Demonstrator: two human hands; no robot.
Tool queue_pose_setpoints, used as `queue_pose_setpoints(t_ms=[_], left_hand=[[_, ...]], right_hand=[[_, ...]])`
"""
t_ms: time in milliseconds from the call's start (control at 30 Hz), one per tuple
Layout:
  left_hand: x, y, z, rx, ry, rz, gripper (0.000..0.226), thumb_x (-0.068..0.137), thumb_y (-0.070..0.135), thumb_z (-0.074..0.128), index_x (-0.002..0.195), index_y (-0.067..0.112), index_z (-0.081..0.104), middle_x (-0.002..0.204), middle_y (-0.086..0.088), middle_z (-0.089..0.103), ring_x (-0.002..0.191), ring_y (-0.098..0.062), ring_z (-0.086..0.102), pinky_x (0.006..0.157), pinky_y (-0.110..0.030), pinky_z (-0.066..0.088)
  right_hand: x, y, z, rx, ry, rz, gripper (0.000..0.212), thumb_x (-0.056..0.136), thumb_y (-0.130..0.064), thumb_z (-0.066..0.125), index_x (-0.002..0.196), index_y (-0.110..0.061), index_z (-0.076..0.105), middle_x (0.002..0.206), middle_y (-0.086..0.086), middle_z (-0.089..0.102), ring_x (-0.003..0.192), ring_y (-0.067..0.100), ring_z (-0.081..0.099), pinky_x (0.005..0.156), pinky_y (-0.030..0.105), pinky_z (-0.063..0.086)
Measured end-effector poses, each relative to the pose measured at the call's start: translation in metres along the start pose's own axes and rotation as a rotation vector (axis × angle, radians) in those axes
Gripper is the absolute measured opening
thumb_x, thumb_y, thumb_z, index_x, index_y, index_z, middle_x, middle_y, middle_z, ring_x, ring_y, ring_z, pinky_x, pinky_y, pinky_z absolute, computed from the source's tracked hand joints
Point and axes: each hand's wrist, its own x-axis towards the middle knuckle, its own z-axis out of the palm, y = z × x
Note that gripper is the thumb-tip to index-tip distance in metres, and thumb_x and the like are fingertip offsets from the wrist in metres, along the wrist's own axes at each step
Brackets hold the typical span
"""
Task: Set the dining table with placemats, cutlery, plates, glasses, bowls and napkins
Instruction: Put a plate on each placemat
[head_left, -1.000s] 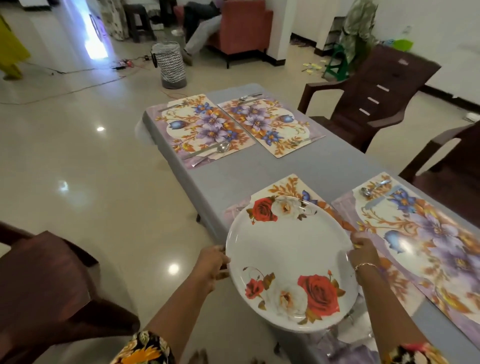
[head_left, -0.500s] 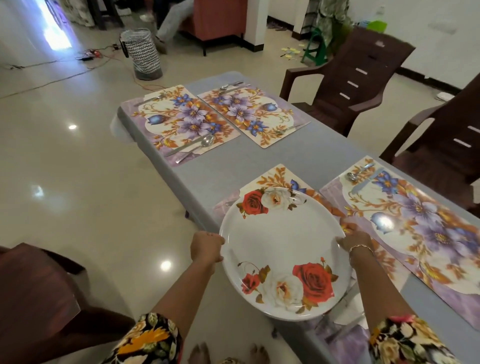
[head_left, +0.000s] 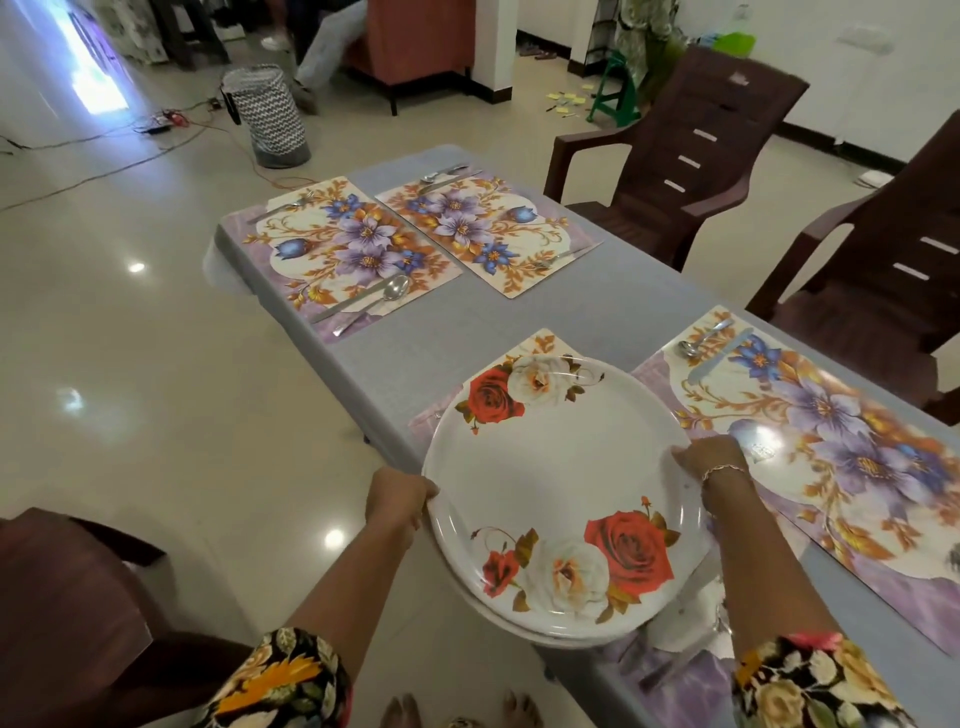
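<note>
Both hands grip the rose plate (head_left: 558, 483), left hand (head_left: 397, 496) and right hand (head_left: 714, 462), above the near placemat (head_left: 540, 343).

grey table (head_left: 613, 306), four floral placemats (head_left: 358, 249)

Smooth, glossy white plate (head_left: 550, 467) with printed roses, plastic-looking. Placemats (head_left: 363, 244) with a slick, shiny printed surface. Spoon (head_left: 395, 287) of bright polished metal. Table (head_left: 519, 317) under a matt grey cloth. Floor (head_left: 130, 364) of polished, light-reflecting tiles. Chair (head_left: 691, 135) of dark brown moulded plastic
</note>
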Motion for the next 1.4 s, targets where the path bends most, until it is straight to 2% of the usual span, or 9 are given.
queue_pose_setpoints(t_ms=[100, 300, 400, 500, 567, 767, 900, 1133, 1400], left_hand=[[-0.009, 0.012, -0.009, -0.131, -0.03, 0.039, 0.012, 0.082, -0.005, 0.06, 0.074, 0.001, 0.054, 0.075, -0.014, 0.057, 0.06, -0.022, 0.05, 0.053, -0.027, 0.042], [-0.006, 0.046, -0.054, -0.304, -0.013, 0.145, 0.006, 0.084, -0.006, 0.056, 0.087, -0.003, 0.06, 0.082, -0.015, 0.063, 0.068, -0.026, 0.059, 0.056, -0.03, 0.046], [0.014, 0.061, -0.09, -0.335, 0.004, 0.164, 0.002, 0.084, -0.006, 0.058, 0.084, -0.005, 0.06, 0.079, -0.015, 0.061, 0.066, -0.025, 0.057, 0.056, -0.03, 0.046], [0.044, 0.074, -0.133, -0.34, 0.007, 0.184, 0.005, 0.083, -0.006, 0.058, 0.086, -0.005, 0.06, 0.08, -0.016, 0.061, 0.066, -0.026, 0.057, 0.055, -0.03, 0.046], [0.067, 0.085, -0.163, -0.342, 0.002, 0.202, 0.011, 0.083, -0.007, 0.056, 0.073, -0.002, 0.058, 0.073, -0.015, 0.061, 0.062, -0.024, 0.056, 0.052, -0.028, 0.045], [0.13, 0.123, -0.24, -0.355, 0.029, 0.229, 0.026, 0.085, -0.01, 0.053, 0.063, 0.004, 0.052, 0.063, -0.011, 0.055, 0.055, -0.021, 0.05, 0.046, -0.023, 0.042], [0.172, 0.151, -0.269, -0.36, 0.022, 0.202, 0.024, 0.083, -0.016, 0.046, 0.067, 0.0, 0.055, 0.067, -0.014, 0.057, 0.056, -0.024, 0.051, 0.035, -0.016, 0.044], [0.262, 0.208, -0.282, -0.333, 0.061, 0.171, 0.022, 0.078, -0.015, 0.04, 0.078, 0.0, 0.056, 0.077, -0.016, 0.053, 0.062, -0.024, 0.046, 0.051, -0.024, 0.042], [0.344, 0.267, -0.282, -0.274, 0.028, 0.096, 0.02, 0.078, -0.015, 0.041, 0.085, -0.009, 0.059, 0.081, -0.022, 0.06, 0.067, -0.029, 0.056, 0.057, -0.03, 0.049]], right_hand=[[-0.004, -0.013, -0.008, 0.116, 0.011, -0.035, 0.031, 0.086, -0.011, 0.059, 0.112, 0.006, 0.06, 0.118, 0.022, 0.06, 0.108, 0.036, 0.055, 0.091, 0.038, 0.043], [-0.025, -0.065, -0.005, 0.278, -0.081, -0.159, 0.007, 0.082, -0.001, 0.064, 0.084, 0.005, 0.065, 0.087, 0.018, 0.061, 0.074, 0.025, 0.05, 0.06, 0.03, 0.04], [-0.032, -0.098, 0.021, 0.359, -0.157, -0.135, 0.026, 0.081, 0.001, 0.065, 0.06, -0.007, 0.052, 0.068, 0.011, 0.052, 0.061, 0.023, 0.044, 0.058, 0.031, 0.041], [-0.044, -0.133, 0.056, 0.434, -0.187, -0.101, 0.027, 0.079, 0.003, 0.066, 0.061, -0.009, 0.05, 0.067, 0.01, 0.051, 0.056, 0.021, 0.042, 0.05, 0.024, 0.045], [-0.053, -0.161, 0.08, 0.448, -0.198, -0.107, 0.025, 0.079, 0.005, 0.065, 0.062, -0.008, 0.053, 0.067, 0.011, 0.054, 0.057, 0.022, 0.044, 0.055, 0.028, 0.042], [-0.073, -0.249, 0.148, 0.48, -0.214, -0.15, 0.029, 0.08, 0.016, 0.054, 0.062, -0.007, 0.058, 0.047, 0.004, 0.054, 0.052, 0.021, 0.045, 0.051, 0.023, 0.038], [-0.071, -0.297, 0.181, 0.469, -0.189, -0.155, 0.027, 0.075, 0.023, 0.044, 0.078, 0.003, 0.063, 0.066, 0.013, 0.06, 0.064, 0.029, 0.051, 0.056, 0.028, 0.041], [-0.018, -0.382, 0.24, 0.387, -0.103, -0.226, 0.03, 0.072, 0.023, 0.044, 0.09, 0.01, 0.063, 0.082, 0.021, 0.059, 0.069, 0.029, 0.051, 0.054, 0.029, 0.037], [0.061, -0.446, 0.296, 0.183, -0.121, -0.234, 0.034, 0.071, 0.018, 0.055, 0.1, 0.007, 0.067, 0.098, 0.024, 0.066, 0.085, 0.031, 0.059, 0.073, 0.033, 0.044]])
